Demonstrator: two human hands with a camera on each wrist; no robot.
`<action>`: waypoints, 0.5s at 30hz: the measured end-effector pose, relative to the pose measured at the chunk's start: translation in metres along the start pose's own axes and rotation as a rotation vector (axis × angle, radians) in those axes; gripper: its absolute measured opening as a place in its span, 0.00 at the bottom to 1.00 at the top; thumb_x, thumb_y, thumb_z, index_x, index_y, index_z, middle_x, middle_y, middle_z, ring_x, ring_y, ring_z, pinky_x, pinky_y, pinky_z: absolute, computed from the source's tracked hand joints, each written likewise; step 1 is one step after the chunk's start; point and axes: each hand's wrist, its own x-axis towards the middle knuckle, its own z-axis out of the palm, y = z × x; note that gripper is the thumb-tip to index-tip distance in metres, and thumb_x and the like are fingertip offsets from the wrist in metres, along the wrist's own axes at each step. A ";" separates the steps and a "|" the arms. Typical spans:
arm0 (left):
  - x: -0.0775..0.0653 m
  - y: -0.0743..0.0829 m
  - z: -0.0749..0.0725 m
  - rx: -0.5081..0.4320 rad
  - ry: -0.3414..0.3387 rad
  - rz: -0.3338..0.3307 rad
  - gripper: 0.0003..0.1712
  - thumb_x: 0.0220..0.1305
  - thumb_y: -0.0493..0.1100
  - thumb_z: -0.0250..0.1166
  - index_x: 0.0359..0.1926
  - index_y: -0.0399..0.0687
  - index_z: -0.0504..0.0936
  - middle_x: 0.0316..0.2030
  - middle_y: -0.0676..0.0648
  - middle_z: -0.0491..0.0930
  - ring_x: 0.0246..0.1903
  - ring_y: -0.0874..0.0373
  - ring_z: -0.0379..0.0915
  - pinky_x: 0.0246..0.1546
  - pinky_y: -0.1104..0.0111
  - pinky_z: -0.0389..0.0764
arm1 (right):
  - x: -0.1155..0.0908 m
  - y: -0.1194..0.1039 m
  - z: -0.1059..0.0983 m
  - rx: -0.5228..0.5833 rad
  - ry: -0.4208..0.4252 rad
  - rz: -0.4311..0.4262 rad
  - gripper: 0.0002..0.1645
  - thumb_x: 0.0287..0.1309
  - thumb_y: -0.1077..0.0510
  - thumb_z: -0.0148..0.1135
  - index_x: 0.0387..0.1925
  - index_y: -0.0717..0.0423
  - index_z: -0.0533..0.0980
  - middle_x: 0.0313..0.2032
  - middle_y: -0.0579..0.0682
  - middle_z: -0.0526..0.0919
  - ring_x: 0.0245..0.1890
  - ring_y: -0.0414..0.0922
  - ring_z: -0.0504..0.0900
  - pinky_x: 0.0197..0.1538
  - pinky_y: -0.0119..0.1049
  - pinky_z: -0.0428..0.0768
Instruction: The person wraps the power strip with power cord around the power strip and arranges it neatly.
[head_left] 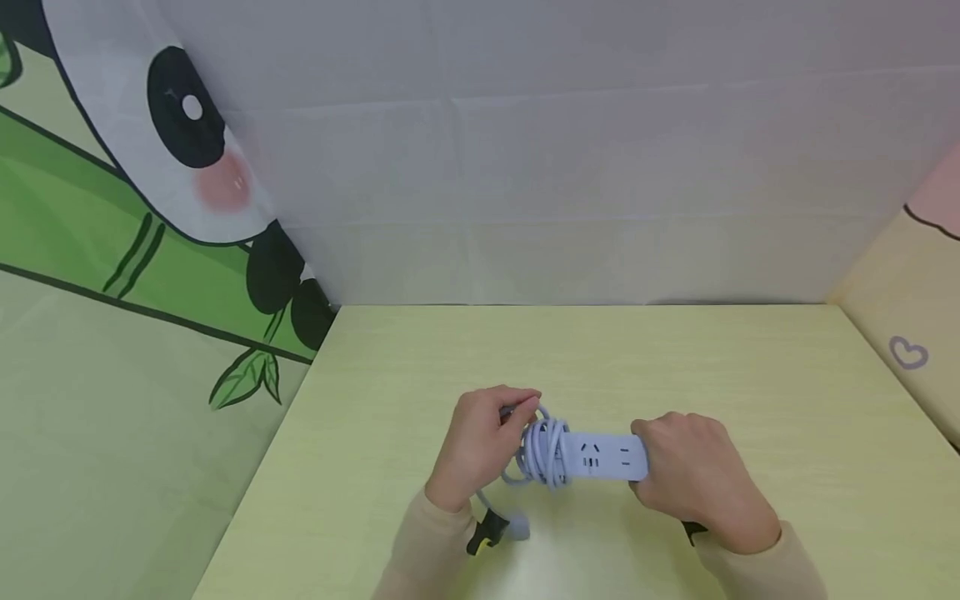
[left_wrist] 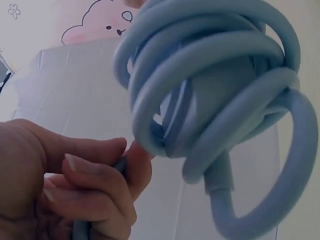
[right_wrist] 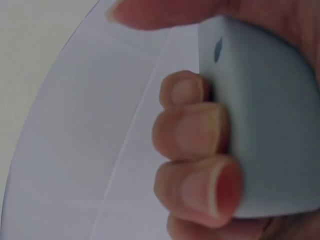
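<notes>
A pale power strip is held above the table, its socket face toward the head camera. My right hand grips its right end, fingers curled round the body in the right wrist view. Several turns of its cord wrap the left end, loosely stacked in the left wrist view. Just left of those coils, my left hand pinches a length of the cord between thumb and fingers. From below that hand the cord's tail hangs to a pale plug.
The light yellow table lies beneath both hands. A pale grey sheet stands along its back edge. Cartoon-printed cloth borders the left side, and another printed panel the right. A black strap shows at the left wrist.
</notes>
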 end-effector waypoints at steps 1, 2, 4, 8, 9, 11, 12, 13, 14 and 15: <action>-0.001 0.003 0.001 0.029 0.018 0.010 0.12 0.71 0.38 0.63 0.51 0.41 0.88 0.39 0.46 0.88 0.26 0.63 0.76 0.27 0.75 0.77 | 0.001 0.000 0.001 -0.006 0.004 0.005 0.10 0.33 0.60 0.70 0.19 0.48 0.75 0.15 0.42 0.73 0.14 0.40 0.62 0.18 0.32 0.60; -0.003 0.005 0.003 0.056 0.037 0.022 0.13 0.71 0.38 0.63 0.52 0.41 0.87 0.40 0.46 0.88 0.25 0.64 0.75 0.26 0.76 0.76 | 0.002 -0.001 0.001 -0.012 0.007 0.013 0.10 0.34 0.60 0.70 0.19 0.49 0.75 0.14 0.42 0.73 0.14 0.40 0.62 0.18 0.32 0.60; -0.005 0.009 0.006 0.098 0.067 0.048 0.14 0.71 0.37 0.63 0.53 0.39 0.87 0.42 0.45 0.88 0.25 0.66 0.72 0.24 0.76 0.74 | 0.003 -0.001 0.002 -0.033 0.020 0.033 0.09 0.33 0.60 0.69 0.18 0.50 0.74 0.14 0.43 0.72 0.13 0.41 0.62 0.17 0.32 0.60; -0.006 0.014 0.014 0.131 0.086 0.102 0.17 0.72 0.36 0.62 0.58 0.36 0.83 0.42 0.43 0.88 0.25 0.66 0.72 0.21 0.78 0.70 | 0.007 0.000 0.003 -0.063 0.063 0.092 0.10 0.34 0.59 0.67 0.18 0.52 0.71 0.12 0.45 0.67 0.12 0.42 0.62 0.15 0.32 0.59; -0.006 0.015 0.016 0.132 0.088 0.117 0.17 0.73 0.36 0.61 0.59 0.35 0.82 0.41 0.43 0.88 0.25 0.66 0.71 0.21 0.78 0.69 | 0.008 0.001 0.003 -0.065 0.076 0.108 0.10 0.34 0.59 0.66 0.17 0.52 0.70 0.12 0.45 0.66 0.12 0.43 0.61 0.15 0.33 0.59; -0.006 0.017 0.018 0.134 0.101 0.148 0.18 0.73 0.36 0.61 0.59 0.35 0.81 0.40 0.43 0.87 0.23 0.67 0.68 0.20 0.78 0.66 | 0.008 0.003 0.003 -0.051 0.104 0.134 0.12 0.34 0.59 0.66 0.16 0.51 0.68 0.11 0.45 0.64 0.12 0.43 0.61 0.15 0.33 0.58; -0.006 0.018 0.019 0.131 0.114 0.161 0.18 0.73 0.36 0.61 0.59 0.35 0.82 0.39 0.44 0.87 0.22 0.68 0.67 0.20 0.78 0.66 | 0.008 0.004 0.003 -0.041 0.120 0.145 0.13 0.34 0.60 0.65 0.15 0.51 0.67 0.11 0.46 0.64 0.12 0.43 0.61 0.15 0.34 0.58; -0.006 0.018 0.020 0.123 0.127 0.171 0.17 0.73 0.36 0.61 0.59 0.35 0.82 0.37 0.45 0.87 0.21 0.68 0.65 0.19 0.78 0.65 | 0.008 0.005 0.002 -0.030 0.136 0.155 0.13 0.33 0.60 0.65 0.15 0.51 0.67 0.11 0.46 0.64 0.12 0.44 0.60 0.15 0.34 0.58; -0.006 0.019 0.020 0.110 0.137 0.178 0.18 0.72 0.36 0.61 0.59 0.35 0.82 0.36 0.45 0.86 0.20 0.68 0.63 0.19 0.78 0.64 | 0.007 0.006 0.002 -0.022 0.151 0.164 0.13 0.33 0.60 0.65 0.15 0.51 0.66 0.11 0.46 0.63 0.12 0.44 0.60 0.15 0.34 0.58; -0.007 0.020 0.020 0.097 0.148 0.185 0.18 0.72 0.36 0.61 0.59 0.35 0.82 0.35 0.46 0.86 0.20 0.69 0.62 0.19 0.78 0.64 | 0.007 0.006 0.003 -0.016 0.172 0.174 0.13 0.32 0.60 0.66 0.15 0.51 0.67 0.11 0.46 0.63 0.12 0.44 0.60 0.14 0.34 0.57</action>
